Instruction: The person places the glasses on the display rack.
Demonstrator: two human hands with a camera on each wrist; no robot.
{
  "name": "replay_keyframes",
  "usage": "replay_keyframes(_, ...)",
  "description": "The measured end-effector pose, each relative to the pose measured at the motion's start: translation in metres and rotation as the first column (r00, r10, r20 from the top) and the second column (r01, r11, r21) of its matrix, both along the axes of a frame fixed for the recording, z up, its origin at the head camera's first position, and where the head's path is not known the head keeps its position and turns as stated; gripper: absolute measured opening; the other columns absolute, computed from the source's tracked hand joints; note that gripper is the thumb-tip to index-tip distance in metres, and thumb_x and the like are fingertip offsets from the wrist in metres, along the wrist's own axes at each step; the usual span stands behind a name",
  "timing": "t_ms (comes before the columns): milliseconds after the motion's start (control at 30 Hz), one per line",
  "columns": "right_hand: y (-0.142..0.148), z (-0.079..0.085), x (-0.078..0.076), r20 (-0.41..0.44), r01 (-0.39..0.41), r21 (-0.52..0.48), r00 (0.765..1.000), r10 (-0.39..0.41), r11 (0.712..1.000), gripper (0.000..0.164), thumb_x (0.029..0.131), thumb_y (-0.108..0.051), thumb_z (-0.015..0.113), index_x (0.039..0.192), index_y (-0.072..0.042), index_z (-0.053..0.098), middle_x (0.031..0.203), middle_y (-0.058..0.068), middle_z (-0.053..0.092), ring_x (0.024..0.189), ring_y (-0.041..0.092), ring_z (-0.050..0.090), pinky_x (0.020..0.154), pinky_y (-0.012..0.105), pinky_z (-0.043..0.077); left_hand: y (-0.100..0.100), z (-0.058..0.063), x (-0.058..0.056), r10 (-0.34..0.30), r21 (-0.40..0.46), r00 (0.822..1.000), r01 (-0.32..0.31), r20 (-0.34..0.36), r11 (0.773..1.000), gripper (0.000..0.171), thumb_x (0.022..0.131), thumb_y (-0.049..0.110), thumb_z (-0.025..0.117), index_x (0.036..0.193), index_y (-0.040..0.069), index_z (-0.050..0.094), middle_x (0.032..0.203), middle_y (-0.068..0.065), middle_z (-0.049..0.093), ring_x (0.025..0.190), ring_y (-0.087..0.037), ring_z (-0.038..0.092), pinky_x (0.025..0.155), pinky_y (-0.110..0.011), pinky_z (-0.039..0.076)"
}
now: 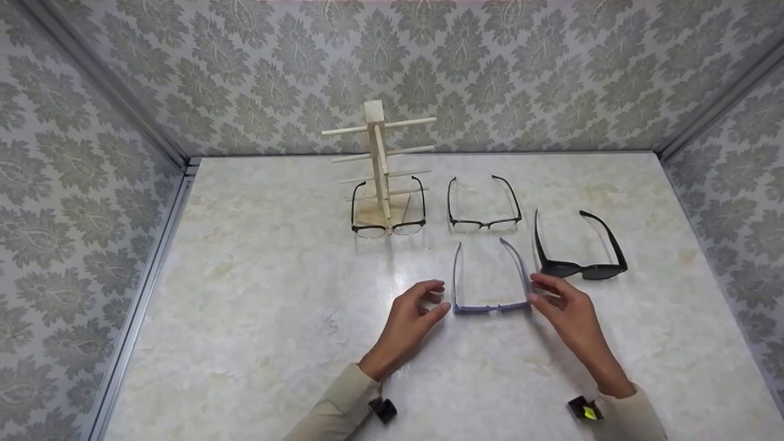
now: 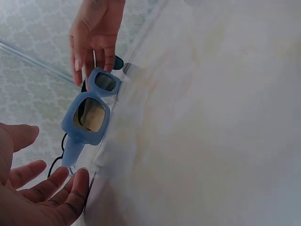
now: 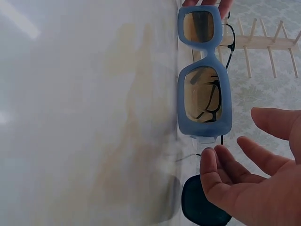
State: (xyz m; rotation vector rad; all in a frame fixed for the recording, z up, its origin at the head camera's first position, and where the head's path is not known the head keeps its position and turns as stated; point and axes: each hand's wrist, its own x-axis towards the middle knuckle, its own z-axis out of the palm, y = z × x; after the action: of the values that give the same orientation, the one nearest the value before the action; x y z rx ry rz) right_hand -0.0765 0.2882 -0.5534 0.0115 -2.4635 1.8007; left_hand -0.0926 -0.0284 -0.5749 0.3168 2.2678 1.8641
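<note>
Blue-framed glasses with tinted lenses (image 1: 490, 308) lie on the table with both temples unfolded and pointing away from me. My left hand (image 1: 416, 315) is beside their left end, fingers loosely bent and thumb apart. On the opposite side, my right hand (image 1: 569, 312) has its fingertips right at the right temple. Seen from the right wrist, the blue frame (image 3: 225, 99) shows its front, and the right thumb stands away from the fingers. In the left wrist view the left fingers (image 2: 70, 193) are spread below the frame, holding nothing.
Black sunglasses (image 1: 612, 269) lie close behind my right hand. Behind the blue pair are black-rimmed glasses (image 1: 519, 218). A wooden peg stand (image 1: 375, 113) rises at the back, with another dark-rimmed pair (image 1: 353, 229) at its base. Patterned walls (image 1: 416, 73) enclose the table (image 1: 245, 337).
</note>
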Motion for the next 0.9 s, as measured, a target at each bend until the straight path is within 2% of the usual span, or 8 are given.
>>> replay_keyframes(167, 0.005, -0.004, -0.001, 0.068, -0.027, 0.04, 0.997, 0.024, 0.999, 0.044, 0.101, -0.001, 0.08, 0.143, 0.007, 0.068, 0.14, 0.025, 0.07, 0.121, 0.011, 0.069, 0.093, 0.016, 0.059, 0.004, -0.002, -0.004, -0.001, 0.011, 1.0, 0.001, 0.012, 1.0, 0.044, 0.105, 0.021, 0.078, 0.144, 0.003, 0.068, 0.137, -0.012, 0.072, 0.119, -0.024, 0.071, 0.092, -0.033, 0.061)
replay_keyframes(367, 0.008, -0.009, -0.004, 0.117, -0.041, 0.037, 0.992, 0.036, 0.998, 0.049, 0.101, -0.001, 0.08, 0.147, 0.007, 0.065, 0.142, 0.026, 0.069, 0.117, 0.009, 0.069, 0.093, 0.015, 0.058, 0.011, -0.003, -0.008, -0.007, 0.015, 1.0, 0.007, 0.026, 1.0, 0.046, 0.104, 0.018, 0.079, 0.146, 0.003, 0.067, 0.135, -0.012, 0.072, 0.116, -0.022, 0.072, 0.09, -0.031, 0.062)
replay_keyframes(667, 0.008, -0.013, 0.0, 0.149, -0.037, 0.012, 0.988, 0.035, 0.999, 0.051, 0.101, -0.003, 0.08, 0.149, 0.006, 0.063, 0.146, 0.026, 0.067, 0.117, 0.011, 0.07, 0.094, 0.015, 0.057, 0.018, -0.002, -0.007, -0.026, 0.029, 0.999, 0.025, 0.036, 0.999, 0.053, 0.103, 0.016, 0.08, 0.15, 0.0, 0.063, 0.136, -0.013, 0.072, 0.11, -0.019, 0.074, 0.086, -0.028, 0.062)
replay_keyframes(900, 0.008, -0.013, -0.002, 0.156, -0.042, 0.0, 0.987, 0.041, 0.999, 0.052, 0.102, -0.005, 0.08, 0.15, 0.004, 0.064, 0.144, 0.025, 0.068, 0.116, 0.011, 0.071, 0.093, 0.017, 0.058, 0.022, -0.004, -0.009, -0.019, 0.034, 0.999, 0.018, 0.03, 0.999, 0.05, 0.102, 0.013, 0.08, 0.147, -0.001, 0.065, 0.134, -0.017, 0.074, 0.106, -0.018, 0.074, 0.086, -0.025, 0.061)
